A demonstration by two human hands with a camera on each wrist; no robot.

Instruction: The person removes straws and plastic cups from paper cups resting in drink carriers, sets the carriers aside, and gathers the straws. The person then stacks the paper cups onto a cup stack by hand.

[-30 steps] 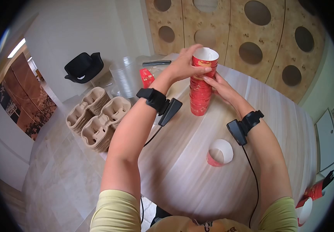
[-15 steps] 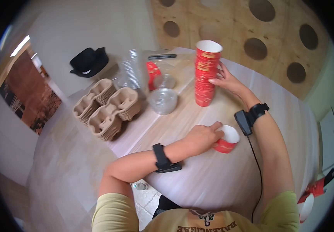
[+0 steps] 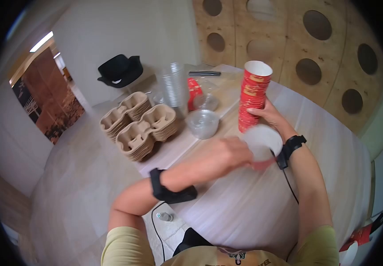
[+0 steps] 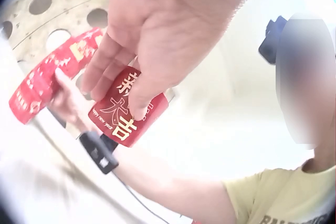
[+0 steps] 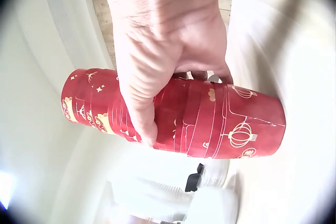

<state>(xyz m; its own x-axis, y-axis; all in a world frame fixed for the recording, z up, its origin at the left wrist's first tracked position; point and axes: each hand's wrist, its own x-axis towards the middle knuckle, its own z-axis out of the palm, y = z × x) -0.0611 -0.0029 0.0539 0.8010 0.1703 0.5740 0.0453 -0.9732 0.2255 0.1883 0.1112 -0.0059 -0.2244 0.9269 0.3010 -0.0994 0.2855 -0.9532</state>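
Note:
My left hand (image 3: 227, 155) pinches a red paper cup sleeve (image 4: 115, 109) with a white inside. In the left wrist view, the thumb lies across its printed front and fingers reach along the far side. The sleeve is raised over the table, blurred in the head view, just in front of a tall stack of red sleeves (image 3: 254, 91). The stack stands upright on the table, its white-lined opening at the top. From the right, my right hand (image 3: 270, 116) grips this stack around its middle; the right wrist view has the thumb across the printed side (image 5: 241, 134).
Left on the table (image 3: 187, 213) sit stacked cardboard cup carriers (image 3: 134, 139). Behind them are stacked clear plastic cups (image 3: 172, 88), a clear round container (image 3: 202, 124) and a red piece (image 3: 194, 93). A black object (image 3: 120, 71) stands near the wall.
My left hand came off the top of the stack, took hold of the single sleeve on the table and lifted it towards the stack. My right hand keeps its hold.

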